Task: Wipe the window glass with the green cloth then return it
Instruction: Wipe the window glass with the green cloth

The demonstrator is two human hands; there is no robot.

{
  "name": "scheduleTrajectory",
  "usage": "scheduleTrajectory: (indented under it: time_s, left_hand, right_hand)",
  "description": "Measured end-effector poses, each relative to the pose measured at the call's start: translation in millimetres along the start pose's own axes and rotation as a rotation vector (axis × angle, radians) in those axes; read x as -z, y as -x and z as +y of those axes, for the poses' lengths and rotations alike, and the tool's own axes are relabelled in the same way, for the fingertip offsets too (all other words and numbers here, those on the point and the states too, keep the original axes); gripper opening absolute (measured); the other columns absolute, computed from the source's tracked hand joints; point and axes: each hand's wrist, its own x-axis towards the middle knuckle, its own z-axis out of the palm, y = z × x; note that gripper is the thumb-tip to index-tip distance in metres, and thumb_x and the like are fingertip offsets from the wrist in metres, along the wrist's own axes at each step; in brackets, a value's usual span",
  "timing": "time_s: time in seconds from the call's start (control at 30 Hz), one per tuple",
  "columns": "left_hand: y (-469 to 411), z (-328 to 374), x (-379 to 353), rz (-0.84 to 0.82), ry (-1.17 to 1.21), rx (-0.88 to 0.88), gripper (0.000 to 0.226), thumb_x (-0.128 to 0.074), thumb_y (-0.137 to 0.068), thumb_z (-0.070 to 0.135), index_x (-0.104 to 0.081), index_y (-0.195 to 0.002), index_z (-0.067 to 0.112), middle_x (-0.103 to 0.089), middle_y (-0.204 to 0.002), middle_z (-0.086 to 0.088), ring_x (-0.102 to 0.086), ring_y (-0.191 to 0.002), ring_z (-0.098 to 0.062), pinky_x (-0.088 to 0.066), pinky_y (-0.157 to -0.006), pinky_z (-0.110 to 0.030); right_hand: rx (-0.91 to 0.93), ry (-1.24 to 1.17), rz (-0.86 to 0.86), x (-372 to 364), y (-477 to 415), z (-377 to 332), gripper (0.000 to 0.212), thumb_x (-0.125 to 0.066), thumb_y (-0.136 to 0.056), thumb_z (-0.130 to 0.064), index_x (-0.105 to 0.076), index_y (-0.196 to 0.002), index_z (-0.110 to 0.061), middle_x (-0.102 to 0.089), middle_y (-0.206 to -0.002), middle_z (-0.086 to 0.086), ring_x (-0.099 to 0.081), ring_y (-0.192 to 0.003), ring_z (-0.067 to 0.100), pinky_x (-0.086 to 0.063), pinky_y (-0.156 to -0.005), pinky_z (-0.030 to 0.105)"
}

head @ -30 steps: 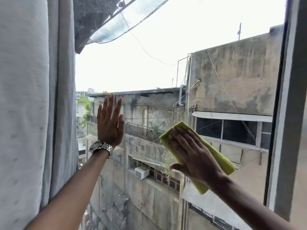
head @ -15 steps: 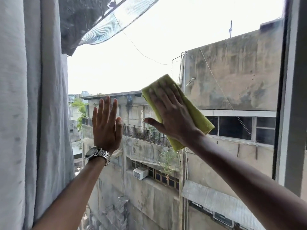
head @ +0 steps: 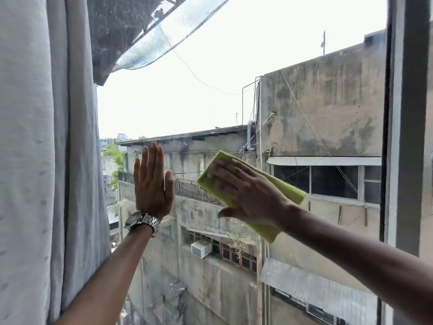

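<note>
The window glass (head: 234, 90) fills the middle of the view, with buildings and sky behind it. A folded green cloth (head: 288, 191) lies flat against the pane at mid height, right of centre. My right hand (head: 248, 193) presses on it with fingers spread, covering its middle; the cloth's ends stick out at upper left and lower right. My left hand (head: 152, 184), with a metal watch on its wrist, rests flat and open on the glass to the left of the cloth, fingers pointing up.
A grey curtain (head: 42, 160) hangs along the left side, close to my left arm. The grey window frame (head: 407, 137) runs vertically at the right edge. Outside there are weathered concrete buildings and netting overhead.
My right hand swept the cloth up the pane from its lower spot, then came back down and slightly right to mid height. My left hand stays flat on the glass.
</note>
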Motion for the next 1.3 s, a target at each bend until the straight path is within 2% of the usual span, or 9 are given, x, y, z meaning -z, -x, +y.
scheduleTrajectory:
  time_s: [0.17,0.33,0.47,0.6,0.7,0.8,0.97,1.17,1.3]
  left_hand:
    - [-0.4,-0.8,-2.3,0.004,-0.004,0.003,0.061,-0.027,-0.103,0.029,-0.022,-0.159,0.006,-0.021,-0.170,-0.014,-0.013,-0.160,-0.025,-0.016,-0.130,-0.054]
    - [-0.5,-5.2,-6.2,0.029,0.002,-0.004,0.061,-0.025,-0.103,0.028,-0.022,-0.159,0.006,-0.022,-0.170,-0.012,-0.014,-0.160,-0.022,-0.016,-0.131,-0.050]
    - [0.6,-6.6,-7.1,0.043,0.009,-0.025,0.060,-0.022,-0.104,0.028,-0.021,-0.159,0.005,-0.022,-0.169,-0.014,-0.014,-0.160,-0.022,-0.015,-0.131,-0.049]
    - [1.2,-7.8,-7.6,0.054,0.032,-0.040,0.060,-0.023,-0.104,0.028,-0.021,-0.159,0.006,-0.023,-0.169,-0.015,-0.016,-0.160,-0.026,-0.016,-0.130,-0.053]
    - [0.7,-4.9,-6.3,0.061,0.037,-0.027,0.060,-0.026,-0.103,0.026,-0.023,-0.158,0.005,-0.025,-0.168,-0.017,-0.018,-0.159,-0.027,-0.019,-0.129,-0.055]
    - [0.6,-0.6,-3.8,0.063,0.017,-0.019,0.059,-0.031,-0.102,0.021,-0.025,-0.158,0.003,-0.027,-0.167,-0.018,-0.019,-0.158,-0.027,-0.020,-0.128,-0.056]
    - [1.7,3.6,-0.3,0.042,-0.003,-0.006,0.059,-0.031,-0.102,0.021,-0.024,-0.158,0.002,-0.025,-0.167,-0.018,-0.019,-0.158,-0.031,-0.017,-0.129,-0.056]
    - [-0.1,1.7,1.2,0.043,0.011,-0.024,0.058,-0.031,-0.102,0.019,-0.025,-0.158,0.002,-0.025,-0.168,-0.017,-0.019,-0.158,-0.030,-0.016,-0.129,-0.055]
    - [1.3,2.6,1.6,0.063,0.013,-0.030,0.057,-0.033,-0.102,0.017,-0.027,-0.157,0.000,-0.027,-0.166,-0.019,-0.021,-0.157,-0.033,-0.018,-0.129,-0.056]
  right_hand:
    - [-0.177,-0.061,0.055,18.6,-100.3,7.1,0.093,-0.034,-0.094,-0.077,-0.040,-0.152,-0.004,-0.042,-0.158,0.021,-0.033,-0.151,0.036,-0.025,-0.128,0.051]
    - [-0.262,-0.029,0.069,12.2,-130.9,-4.5,0.094,-0.031,-0.096,-0.075,-0.031,-0.156,-0.004,-0.032,-0.163,0.021,-0.023,-0.155,0.037,-0.020,-0.128,0.052]
    - [-0.210,-0.037,0.021,0.8,-85.6,-23.0,0.095,-0.028,-0.095,-0.077,-0.028,-0.157,-0.004,-0.029,-0.164,0.022,-0.022,-0.155,0.037,-0.021,-0.128,0.052]
    - [-0.164,-0.111,-0.034,-21.5,14.9,-63.5,0.094,-0.029,-0.096,-0.077,-0.029,-0.158,-0.007,-0.029,-0.165,0.020,-0.022,-0.155,0.036,-0.022,-0.128,0.052]
    - [-0.185,-0.112,-0.065,-33.9,87.4,-87.5,0.092,-0.032,-0.096,-0.077,-0.031,-0.157,-0.008,-0.032,-0.164,0.017,-0.025,-0.155,0.034,-0.024,-0.125,0.051]
    - [-0.249,-0.113,-0.073,-34.6,105.5,-95.8,0.091,-0.038,-0.094,-0.077,-0.038,-0.154,-0.009,-0.038,-0.161,0.015,-0.032,-0.152,0.032,-0.026,-0.124,0.049]
    - [-0.293,-0.135,0.004,-25.2,53.4,-86.2,0.090,-0.040,-0.093,-0.075,-0.042,-0.152,-0.007,-0.040,-0.160,0.016,-0.035,-0.151,0.033,-0.032,-0.125,0.050]
    - [-0.341,-0.112,0.035,-4.0,-63.3,-47.9,0.096,-0.031,-0.094,-0.076,-0.031,-0.156,-0.003,-0.029,-0.165,0.021,-0.021,-0.155,0.036,-0.015,-0.130,0.050]
    - [-0.361,-0.105,0.035,-15.6,-37.3,-61.8,0.098,-0.029,-0.094,-0.077,-0.026,-0.157,-0.003,-0.024,-0.166,0.021,-0.017,-0.157,0.036,-0.013,-0.130,0.051]
